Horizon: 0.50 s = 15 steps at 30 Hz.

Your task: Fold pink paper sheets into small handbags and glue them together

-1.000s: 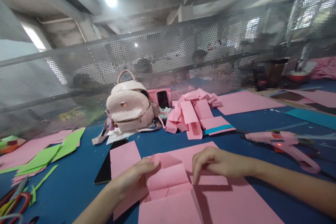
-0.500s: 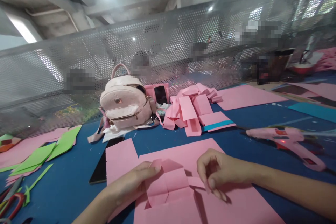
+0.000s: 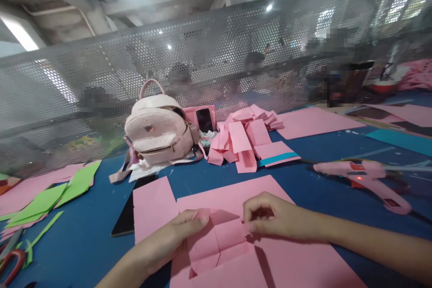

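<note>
A folded piece of pink paper (image 3: 219, 238), creased into box-like flaps, stands over a larger pink sheet (image 3: 290, 261) on the table. My left hand (image 3: 184, 229) grips its left side, thumb on top and fingers behind the paper. At its right edge my right hand (image 3: 265, 216) pinches a small pink flap between thumb and fingers, the other fingers curled. Another pink sheet (image 3: 153, 202) lies flat to the left, partly over a dark flat tablet-like thing (image 3: 123, 216).
A pale pink backpack (image 3: 155, 130) stands at the back, beside a heap of folded pink paper (image 3: 239, 137). On the right lies a pink glue gun (image 3: 364, 180) with a lit red light. Scissors (image 3: 13, 261) and green paper (image 3: 37, 207) are at left, before a perforated metal screen (image 3: 216, 63).
My right hand has moved left, closer against the folded paper's right edge; the strip that stuck out there is now mostly covered by the fingers. The view has shifted slightly.
</note>
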Tool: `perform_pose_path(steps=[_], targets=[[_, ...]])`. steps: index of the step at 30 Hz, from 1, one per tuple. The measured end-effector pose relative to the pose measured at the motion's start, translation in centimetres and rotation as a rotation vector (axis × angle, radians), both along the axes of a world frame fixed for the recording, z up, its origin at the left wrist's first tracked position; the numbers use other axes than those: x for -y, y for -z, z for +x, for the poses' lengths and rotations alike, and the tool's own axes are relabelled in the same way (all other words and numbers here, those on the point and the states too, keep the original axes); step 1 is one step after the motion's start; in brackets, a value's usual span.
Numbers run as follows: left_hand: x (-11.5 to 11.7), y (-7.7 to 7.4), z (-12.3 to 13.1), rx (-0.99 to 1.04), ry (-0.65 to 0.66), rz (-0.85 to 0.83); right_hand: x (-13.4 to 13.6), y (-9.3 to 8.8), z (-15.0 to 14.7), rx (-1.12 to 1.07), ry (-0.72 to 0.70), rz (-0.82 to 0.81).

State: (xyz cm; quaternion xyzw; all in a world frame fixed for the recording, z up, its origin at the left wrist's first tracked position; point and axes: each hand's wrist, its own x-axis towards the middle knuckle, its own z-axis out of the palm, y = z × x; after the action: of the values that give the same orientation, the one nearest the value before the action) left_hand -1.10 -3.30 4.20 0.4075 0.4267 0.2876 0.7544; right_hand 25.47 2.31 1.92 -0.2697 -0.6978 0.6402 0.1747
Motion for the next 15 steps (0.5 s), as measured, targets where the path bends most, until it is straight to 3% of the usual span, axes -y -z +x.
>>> perform_pose_path(steps=[7, 15], targets=[[0.23, -0.19, 0.23, -0.031, 0.027, 0.025, 0.26, -0.41, -0.56, 0.089, 0.054, 0.128], [0.33, -0.4, 0.4, -0.016, 0.065, 0.046, 0.59, -0.72, -0.7, 0.083, 0.069, 0.155]])
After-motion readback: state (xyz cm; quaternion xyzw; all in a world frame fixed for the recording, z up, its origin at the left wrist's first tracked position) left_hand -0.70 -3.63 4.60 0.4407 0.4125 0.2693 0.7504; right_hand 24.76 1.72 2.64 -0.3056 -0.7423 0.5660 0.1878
